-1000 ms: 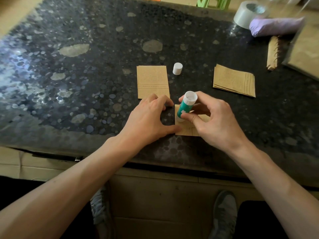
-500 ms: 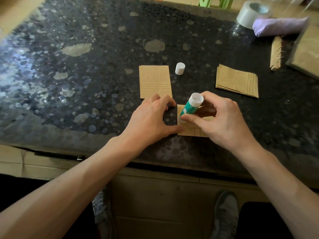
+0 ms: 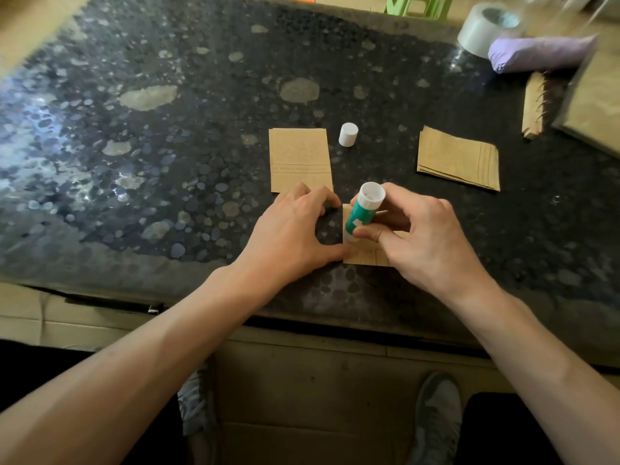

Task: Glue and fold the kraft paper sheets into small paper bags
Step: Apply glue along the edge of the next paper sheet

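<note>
Speckled table [image 3: 167,203]: kraft sheets [image 3: 458,159], white cap [image 3: 348,134]

Dark speckled stone table [image 3: 201,95]; green stool [image 3: 416,5] beyond; glare at left.

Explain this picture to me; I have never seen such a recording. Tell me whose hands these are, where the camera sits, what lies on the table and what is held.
There is no machine here: a person works with bare hands, and the one camera sits on their head, looking down. The right hand grips an uncapped green glue stick, tip down on a small kraft paper sheet. The left hand steadies that sheet's left edge. On the dark speckled table lie the white cap, a flat kraft piece, a stack of kraft sheets and a tape roll.
</note>
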Demonstrator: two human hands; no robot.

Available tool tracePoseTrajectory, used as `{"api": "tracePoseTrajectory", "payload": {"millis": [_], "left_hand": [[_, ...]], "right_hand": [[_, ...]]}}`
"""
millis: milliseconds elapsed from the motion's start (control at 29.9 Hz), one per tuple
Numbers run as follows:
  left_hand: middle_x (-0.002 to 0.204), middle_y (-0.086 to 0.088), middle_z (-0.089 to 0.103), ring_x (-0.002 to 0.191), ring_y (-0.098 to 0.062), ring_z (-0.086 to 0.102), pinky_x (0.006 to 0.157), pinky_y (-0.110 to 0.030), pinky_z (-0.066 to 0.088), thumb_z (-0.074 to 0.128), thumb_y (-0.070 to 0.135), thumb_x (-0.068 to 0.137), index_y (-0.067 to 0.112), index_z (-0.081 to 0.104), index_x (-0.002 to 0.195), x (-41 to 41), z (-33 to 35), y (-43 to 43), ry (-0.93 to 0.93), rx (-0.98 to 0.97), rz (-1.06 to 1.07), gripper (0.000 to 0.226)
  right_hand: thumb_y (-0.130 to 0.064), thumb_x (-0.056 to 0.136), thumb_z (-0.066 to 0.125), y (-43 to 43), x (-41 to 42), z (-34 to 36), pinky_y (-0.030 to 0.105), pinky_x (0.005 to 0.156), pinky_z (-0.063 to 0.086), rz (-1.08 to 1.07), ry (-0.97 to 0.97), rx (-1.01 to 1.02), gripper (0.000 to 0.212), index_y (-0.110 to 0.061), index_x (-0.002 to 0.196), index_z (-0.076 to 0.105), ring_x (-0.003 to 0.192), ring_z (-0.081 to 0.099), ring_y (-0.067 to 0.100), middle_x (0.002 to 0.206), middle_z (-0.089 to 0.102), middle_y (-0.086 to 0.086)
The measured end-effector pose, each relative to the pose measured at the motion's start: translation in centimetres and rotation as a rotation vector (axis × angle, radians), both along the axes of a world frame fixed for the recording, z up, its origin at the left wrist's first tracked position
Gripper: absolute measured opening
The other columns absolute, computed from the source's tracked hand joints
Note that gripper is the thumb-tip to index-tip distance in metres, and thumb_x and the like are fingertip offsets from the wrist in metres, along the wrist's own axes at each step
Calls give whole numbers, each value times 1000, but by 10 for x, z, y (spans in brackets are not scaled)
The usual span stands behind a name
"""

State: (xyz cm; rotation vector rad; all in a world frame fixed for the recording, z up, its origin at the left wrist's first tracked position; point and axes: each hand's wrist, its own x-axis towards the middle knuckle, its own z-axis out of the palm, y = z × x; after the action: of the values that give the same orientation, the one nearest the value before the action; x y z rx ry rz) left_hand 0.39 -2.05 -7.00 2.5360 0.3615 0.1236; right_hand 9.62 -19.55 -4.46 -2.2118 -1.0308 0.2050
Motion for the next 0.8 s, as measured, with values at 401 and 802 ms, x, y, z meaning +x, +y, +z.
{"api": "tracePoseTrajectory", "payload": {"millis": [401, 802], "left_hand": [[114, 11, 51, 105, -10, 49, 78, -26, 37, 77, 62, 73, 35, 55, 129, 0, 1, -1, 13, 8, 8, 67], [112, 14, 49, 105, -7, 48, 79, -27, 38, 75, 67, 67, 38, 53, 128, 2, -2, 1, 38, 10, 6, 71]], "right_hand": [[-15, 92, 78, 6, -1, -3, 25, 91, 56, -39, -47, 2, 29, -23, 118, 67, 105, 61, 0, 105, 71, -14], [-26, 93, 77, 14, 0, -6, 29, 91, 57, -86, -48, 6, 29, -21, 118, 64, 105, 66, 7, 111, 72, -8]]}}
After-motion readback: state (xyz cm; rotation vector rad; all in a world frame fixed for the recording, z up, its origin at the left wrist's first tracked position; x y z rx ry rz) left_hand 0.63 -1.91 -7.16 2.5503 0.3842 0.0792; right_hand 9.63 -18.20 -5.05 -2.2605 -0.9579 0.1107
